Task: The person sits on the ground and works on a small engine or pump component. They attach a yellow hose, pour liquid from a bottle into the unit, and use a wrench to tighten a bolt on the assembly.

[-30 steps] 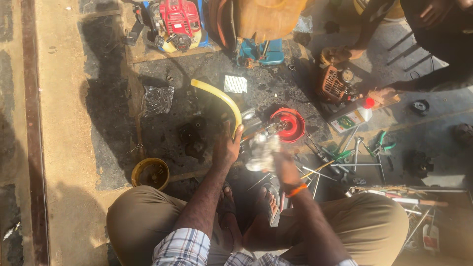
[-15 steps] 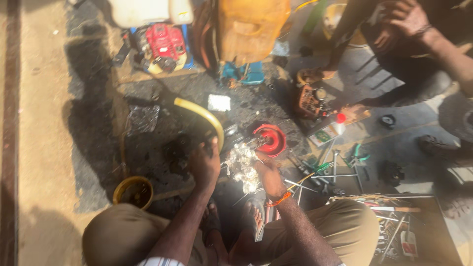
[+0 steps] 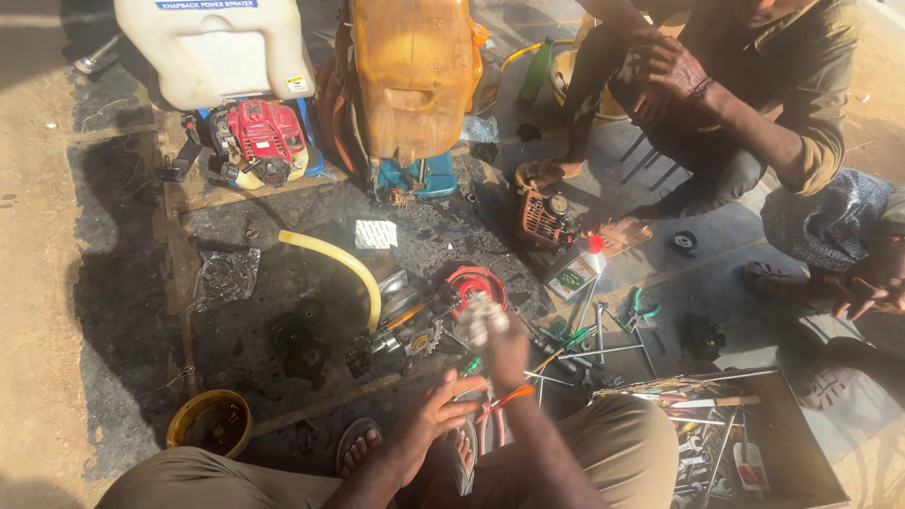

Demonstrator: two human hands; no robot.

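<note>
I squat over a small dismantled engine [image 3: 401, 335] lying on the dark, oily ground. My right hand [image 3: 507, 356], an orange band at its wrist, is closed on a crumpled whitish rag [image 3: 481, 313], right beside a red round cover [image 3: 474, 281]. My left hand [image 3: 436, 413] hovers low near my knees with its fingers spread and nothing in it, just short of the engine. A yellow hose [image 3: 341, 262] curves from the engine toward the left.
Several loose hand tools [image 3: 584, 353] lie to the right, with an open tool tray [image 3: 726, 443] beyond. A yellow bowl [image 3: 209, 422] sits at front left. Two sprayer machines [image 3: 255, 141] [image 3: 410, 85] stand behind. Another person [image 3: 745, 85] squats at back right beside an orange engine [image 3: 547, 219].
My left hand has drawn back from the engine toward my knees and spread its fingers. My right hand has moved with the rag up to the red cover. The view has tilted upward.
</note>
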